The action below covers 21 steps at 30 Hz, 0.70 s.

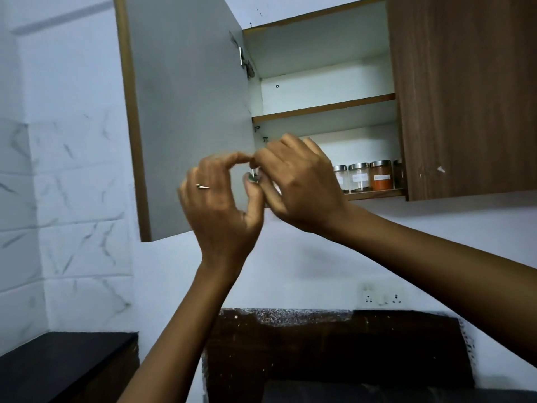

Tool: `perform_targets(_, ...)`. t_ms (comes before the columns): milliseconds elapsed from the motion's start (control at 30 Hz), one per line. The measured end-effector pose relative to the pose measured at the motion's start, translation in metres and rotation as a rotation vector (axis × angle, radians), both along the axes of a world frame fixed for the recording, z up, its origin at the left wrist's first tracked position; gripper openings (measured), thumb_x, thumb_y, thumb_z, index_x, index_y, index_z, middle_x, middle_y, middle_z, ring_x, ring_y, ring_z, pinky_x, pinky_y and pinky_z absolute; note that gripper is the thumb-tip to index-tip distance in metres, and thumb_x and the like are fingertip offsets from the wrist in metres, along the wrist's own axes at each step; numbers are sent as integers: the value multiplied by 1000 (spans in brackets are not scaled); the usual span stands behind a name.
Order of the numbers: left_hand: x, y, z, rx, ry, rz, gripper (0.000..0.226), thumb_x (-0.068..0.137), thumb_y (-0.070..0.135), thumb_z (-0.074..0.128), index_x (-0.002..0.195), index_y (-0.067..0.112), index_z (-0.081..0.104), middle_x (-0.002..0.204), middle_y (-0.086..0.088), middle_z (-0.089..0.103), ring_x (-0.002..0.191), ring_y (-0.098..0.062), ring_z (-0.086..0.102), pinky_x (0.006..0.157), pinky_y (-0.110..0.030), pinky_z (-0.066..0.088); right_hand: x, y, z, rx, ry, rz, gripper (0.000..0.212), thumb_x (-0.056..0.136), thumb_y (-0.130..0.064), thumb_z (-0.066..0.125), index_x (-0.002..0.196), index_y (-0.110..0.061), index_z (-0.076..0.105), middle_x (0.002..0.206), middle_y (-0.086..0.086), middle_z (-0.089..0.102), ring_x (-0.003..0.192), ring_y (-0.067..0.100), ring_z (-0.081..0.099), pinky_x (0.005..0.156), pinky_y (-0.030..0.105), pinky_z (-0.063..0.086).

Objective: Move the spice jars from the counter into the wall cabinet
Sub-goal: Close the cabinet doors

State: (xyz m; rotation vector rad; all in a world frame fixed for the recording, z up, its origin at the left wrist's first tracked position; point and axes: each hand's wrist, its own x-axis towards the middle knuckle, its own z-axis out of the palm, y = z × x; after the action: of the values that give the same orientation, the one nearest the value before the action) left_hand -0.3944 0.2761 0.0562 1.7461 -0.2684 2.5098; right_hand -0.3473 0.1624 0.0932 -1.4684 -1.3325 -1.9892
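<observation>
Both raised before the lower shelf of the wall cabinet (325, 109), fingertips meeting at a small item seen only as a sliver of metal and something dark green (253, 177); too hidden and blurred to name. Left hand (216, 199) curled, forefinger arched over to the right knuckles, thumb up against the hidden item, a ring (202, 186) on one finger. Right hand (299, 181) curled with its back to the camera, fingers bent round the same spot; cannot tell from here whether either truly grips it.

Behind the right hand, on the bottom shelf, a row of spice jars (360, 176): clear glass, round, silver metal lids, white labels too small to read. One filled with orange-red powder (381, 175), its neighbour to the left with a pale and brown fill, another at the left partly behind the hand, a dark one at the right half hidden by the shut brown door (465, 97). Jars upright, side by side, near the shelf's front edge.

Left door (186, 117) swung open, grey inside, brown edged. Upper shelf bare white. Below, a white wall with a socket plate (382, 296), a dark speckled counter edge (290, 315) and a black surface (58, 362) at the lower left
</observation>
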Motion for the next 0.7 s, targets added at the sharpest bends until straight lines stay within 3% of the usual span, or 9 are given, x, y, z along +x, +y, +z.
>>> perform_targets(133, -27, 34, -3, -183, -85, 132, 32, 78, 17, 56, 110, 19, 56, 122, -2, 59, 118, -18, 46, 103, -25, 21, -33, 33, 3, -48, 26, 1, 20, 85, -19, 54, 96, -9, 66, 89, 7, 65, 82, 28, 58, 66, 38, 43)
perform_targets(200, -34, 48, -7, -272, -107, 121, 41, 77, 19, 58, 118, 18, 54, 132, -1, 53, 127, -15, 41, 106, -24, 18, -46, 47, 4, -85, 73, 5, 26, 87, -23, 52, 106, -10, 65, 101, 7, 65, 90, 27, 59, 70, 37, 44)
perform_targets(300, -38, 64, -13, -327, -116, 24, 45, 86, 23, 54, 128, 11, 48, 139, -5, 47, 130, -13, 40, 106, -25, 27, -60, 69, 5, -146, 179, -26, 41, 92, -35, 46, 126, -14, 54, 129, 5, 56, 109, 22, 54, 81, 33, 41)
perform_targets(367, -34, 76, -17, -339, -90, -63, 46, 93, 32, 47, 132, 8, 45, 141, -7, 46, 131, -15, 40, 106, -24, 34, -65, 88, 5, -162, 226, -96, 52, 93, -44, 40, 139, -19, 41, 147, 3, 39, 124, 21, 44, 92, 33, 39)
perform_targets(433, -28, 88, -23, -409, -8, -170, 50, 94, 40, 42, 136, 13, 41, 142, -2, 45, 131, -15, 42, 105, -33, 40, -67, 105, 4, -193, 273, -164, 59, 93, -50, 37, 145, -23, 30, 156, 0, 22, 137, 23, 31, 105, 39, 33)
perform_targets(500, -21, 99, -31, -474, 79, -224, 45, 95, 36, 45, 136, 21, 39, 140, 4, 48, 126, -15, 48, 98, -38, 45, -66, 120, 3, -228, 310, -188, 61, 92, -52, 36, 146, -25, 26, 159, -1, 13, 142, 24, 21, 113, 45, 25)
perform_targets(567, -16, 106, -38, -472, 150, -268, 43, 92, 31, 48, 133, 23, 40, 130, 6, 56, 112, -15, 56, 86, -30, 46, -62, 132, 0, -238, 297, -236, 62, 92, -53, 36, 147, -26, 26, 159, -1, 8, 144, 24, 15, 115, 48, 19)
perform_targets(700, -9, 109, -49, -499, 141, -349, 37, 86, 35, 51, 114, 12, 49, 94, 1, 62, 74, -4, 54, 66, -21, 40, -54, 150, -5, -259, 296, -303, 68, 91, -54, 37, 149, -24, 19, 160, 3, 0, 146, 25, 9, 116, 50, 15)
